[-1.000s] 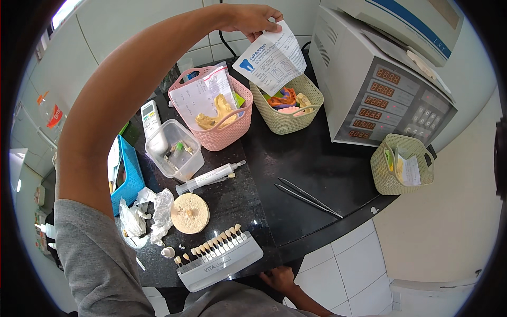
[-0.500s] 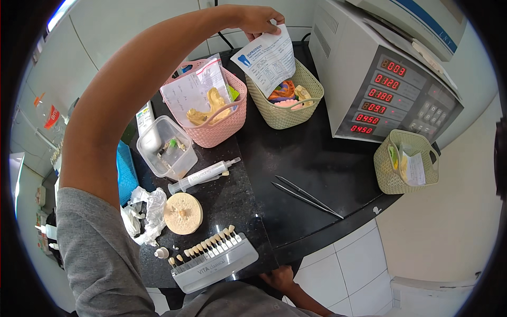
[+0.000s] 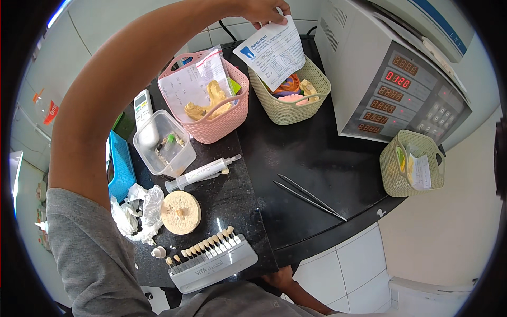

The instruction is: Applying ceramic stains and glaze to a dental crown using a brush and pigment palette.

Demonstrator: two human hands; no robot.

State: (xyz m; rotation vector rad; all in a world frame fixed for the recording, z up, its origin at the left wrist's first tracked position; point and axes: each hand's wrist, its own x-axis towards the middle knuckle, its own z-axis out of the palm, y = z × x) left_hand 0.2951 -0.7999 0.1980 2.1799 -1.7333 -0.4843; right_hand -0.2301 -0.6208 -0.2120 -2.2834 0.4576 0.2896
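A: Where is the left hand (image 3: 269, 11)?

B: Top centre, thumb and fingers closed together on the upper corner of a white printed paper sheet with a blue tooth drawing (image 3: 275, 55).

A: What has just changed?

B: Little. The grip is the same as half a second ago; the sheet faces the camera slightly more broadly, and the whole view has shifted a bit. So I judge the sheet is still being handled, not let go.

A: And where does it hang?

B: Its lower edge overlaps the pale green woven plastic basket (image 3: 285, 113). I can't tell whether it touches what's inside: an orange-and-dark moulded piece (image 3: 288, 83), a pink one (image 3: 291, 99) and a cream plaster cast (image 3: 308, 89).

A: What's next to that?

B: On the left, a pink woven plastic basket (image 3: 224, 127) with a yellow plaster cast (image 3: 215, 94). On the right, a large grey boxy machine with digital displays (image 3: 354, 68). One row is bright now; all were half a second ago, which may just be flicker.

A: Further out?

B: Slim metal tweezers (image 3: 309, 197) lie on the black counter (image 3: 253, 153), and a grey plastic holder of tooth-coloured tabs (image 3: 216, 269) sits near its front edge.

A: The right hand (image 3: 280, 276)?

B: Low, by that edge, its fingers mostly hidden. I can't tell how open it is or whether it holds anything.
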